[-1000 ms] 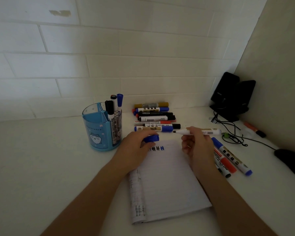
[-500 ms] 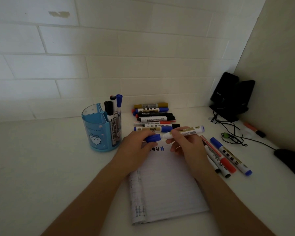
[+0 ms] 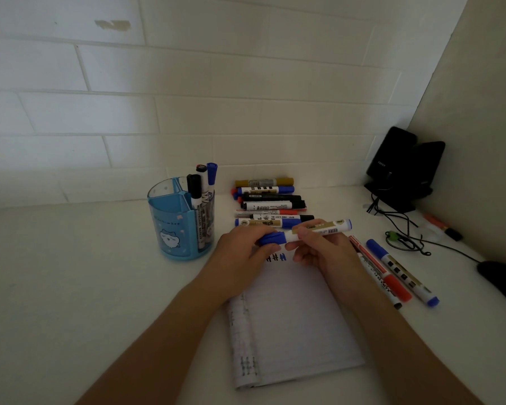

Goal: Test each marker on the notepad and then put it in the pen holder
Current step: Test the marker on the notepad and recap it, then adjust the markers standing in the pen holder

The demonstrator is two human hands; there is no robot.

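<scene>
Since a second ago the two halves have come together: the blue cap (image 3: 272, 238), then held apart from the nib, now sits over the tip of the blue marker (image 3: 327, 228), though we cannot tell whether it has been pressed fully home. Our left hand (image 3: 243, 252) pinches the cap between thumb and curled fingers, while our right hand (image 3: 324, 252) grips the barrel near the front. The marker lies nearly level just above the top edge of the notepad (image 3: 298, 317), so the two hands can push straight toward each other. Blue test marks (image 3: 276, 257) already show on the page below, so we judge this marker tested and being closed to keep it from drying. It has also shifted left since then, nearer the pen holder (image 3: 173, 226), where three tested markers (image 3: 202, 185) stand upright in one compartment. A row of untested markers (image 3: 266, 204) waits behind the notepad, and three more (image 3: 392, 270) lie to its right.
</scene>
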